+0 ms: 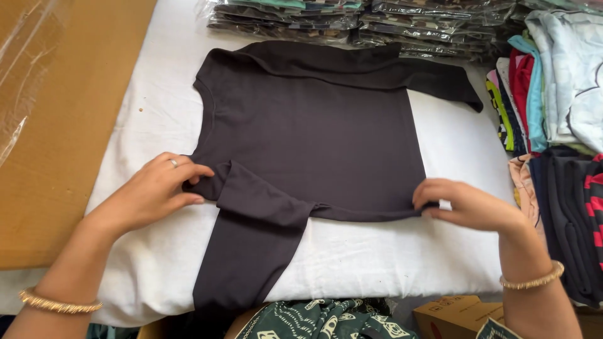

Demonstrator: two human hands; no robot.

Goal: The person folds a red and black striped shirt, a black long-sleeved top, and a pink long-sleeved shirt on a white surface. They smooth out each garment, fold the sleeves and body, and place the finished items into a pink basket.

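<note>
- Head view: I see a dark long-sleeved shirt (314,132) lying flat on the white cloth (352,257) that covers the table (63,138), one sleeve folded across and trailing off the near edge.
- I judge the shirt light, soft and limp, a knit that will sag and crease wherever it is not supported; the near hem and the fold by the sleeve look like the best places to take it, one at each side.
- My left hand (154,191) rests on the shirt's left edge, fingers (195,171) curled and pinching the fabric at the sleeve fold.
- My right hand (468,204) pinches the shirt's near right corner, fingers (430,191) closed on the hem.
- Bagged garments (352,22) lie beyond; coloured stacks of clothes (553,94) lie to the right.
</note>
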